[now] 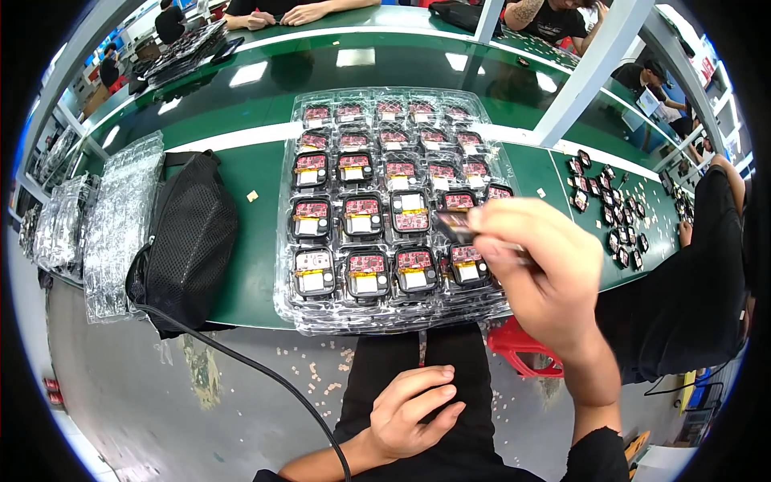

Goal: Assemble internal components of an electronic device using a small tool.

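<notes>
A clear plastic blister tray [299,315] lies on the green bench and holds several small black units with red circuit boards [366,273]. My right hand [540,273] hovers over the tray's right side, its fingers pinched on one small dark unit [454,225] and what looks like a thin tool. My left hand [414,410] rests on my lap below the bench edge, fingers loosely curled, holding nothing.
A black mesh bag [193,241] with a black cable [265,373] sits left of the tray. Stacks of empty clear trays [120,225] lie further left. A neighbouring person in black [691,281] works on loose units [614,217] at the right. A red stool [522,349] stands below.
</notes>
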A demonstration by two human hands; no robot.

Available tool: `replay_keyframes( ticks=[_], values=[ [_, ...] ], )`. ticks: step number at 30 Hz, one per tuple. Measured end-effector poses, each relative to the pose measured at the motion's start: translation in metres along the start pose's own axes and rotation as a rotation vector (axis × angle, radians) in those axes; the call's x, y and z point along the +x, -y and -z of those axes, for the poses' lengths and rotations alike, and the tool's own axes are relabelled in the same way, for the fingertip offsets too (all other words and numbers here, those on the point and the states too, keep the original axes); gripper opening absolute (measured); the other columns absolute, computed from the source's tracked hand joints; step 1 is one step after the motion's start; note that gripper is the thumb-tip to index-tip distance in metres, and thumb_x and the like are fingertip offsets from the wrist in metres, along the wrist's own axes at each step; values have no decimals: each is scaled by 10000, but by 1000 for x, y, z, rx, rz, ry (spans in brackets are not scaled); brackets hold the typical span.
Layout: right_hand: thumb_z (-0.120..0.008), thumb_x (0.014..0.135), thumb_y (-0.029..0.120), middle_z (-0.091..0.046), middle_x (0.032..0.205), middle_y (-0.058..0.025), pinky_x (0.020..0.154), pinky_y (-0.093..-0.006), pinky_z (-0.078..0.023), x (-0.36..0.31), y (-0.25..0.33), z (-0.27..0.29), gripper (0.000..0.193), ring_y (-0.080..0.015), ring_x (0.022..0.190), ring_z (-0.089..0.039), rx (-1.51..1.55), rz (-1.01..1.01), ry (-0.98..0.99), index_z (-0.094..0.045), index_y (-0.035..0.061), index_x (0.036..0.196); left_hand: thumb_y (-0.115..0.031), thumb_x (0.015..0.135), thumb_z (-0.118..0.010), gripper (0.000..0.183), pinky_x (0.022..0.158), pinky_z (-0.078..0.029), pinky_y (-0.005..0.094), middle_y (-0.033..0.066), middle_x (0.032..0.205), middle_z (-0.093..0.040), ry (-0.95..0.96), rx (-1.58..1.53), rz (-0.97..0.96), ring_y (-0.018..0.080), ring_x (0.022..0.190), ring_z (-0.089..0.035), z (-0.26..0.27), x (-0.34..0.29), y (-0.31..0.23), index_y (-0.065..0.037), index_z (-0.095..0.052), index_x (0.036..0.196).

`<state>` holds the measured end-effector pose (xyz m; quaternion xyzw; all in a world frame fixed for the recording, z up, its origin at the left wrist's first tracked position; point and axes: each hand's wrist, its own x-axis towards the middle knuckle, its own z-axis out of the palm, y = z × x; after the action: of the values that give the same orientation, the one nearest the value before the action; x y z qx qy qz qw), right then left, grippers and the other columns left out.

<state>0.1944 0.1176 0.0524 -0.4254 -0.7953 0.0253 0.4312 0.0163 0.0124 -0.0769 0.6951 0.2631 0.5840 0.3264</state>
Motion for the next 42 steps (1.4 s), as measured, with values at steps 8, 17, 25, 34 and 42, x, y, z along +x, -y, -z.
replay_keyframes(
  ticks=[8, 17, 25, 34, 42],
  values=[
    [-664, 885, 135, -693, 877, -169, 752, -465, -527, 62, -58, -43, 115, -384, 845, -671, -146, -29, 257, -701, 28, 904, -2, 777, -814, 336, 793, -610, 341, 133, 1089, -681, 33, -93, 122, 283, 948, -716, -10, -21, -12, -11, -683, 1087],
    [-622, 878, 99, -710, 927, -142, 808, -476, -559, 59, -62, -38, 166, -372, 887, -689, -259, -35, 447, -729, 44, 992, 5, 780, -805, 338, 791, -599, 336, 133, 1100, -682, 119, -103, 189, 280, 932, -710, -10, -20, -6, -18, -690, 1097],
    [-631, 829, -59, -670, 1110, -156, 781, -390, -564, -19, -59, 17, 288, -347, 916, -688, -265, -274, -39, -680, 6, 1106, 22, 761, -806, 332, 750, -603, 332, 149, 1068, -695, 120, -51, 213, 276, 888, -713, -10, -17, 4, -8, -676, 1065],
    [-694, 918, 311, -661, 1178, -158, 873, -442, -525, -128, -168, 80, 368, -366, 1040, -662, -751, -874, 0, -694, 78, 1202, 17, 773, -799, 320, 737, -602, 332, 146, 1065, -697, 227, -87, 220, 271, 877, -716, -17, -3, 12, -8, -672, 1066],
    [-751, 845, 332, -670, 941, -127, 720, -454, -519, -120, -146, 62, 312, -361, 817, -658, -761, -859, -15, -654, 50, 936, 16, 777, -796, 311, 770, -606, 333, 148, 1074, -698, 236, -95, 260, 276, 914, -719, -36, -6, 17, -1, -675, 1063]
  ],
)
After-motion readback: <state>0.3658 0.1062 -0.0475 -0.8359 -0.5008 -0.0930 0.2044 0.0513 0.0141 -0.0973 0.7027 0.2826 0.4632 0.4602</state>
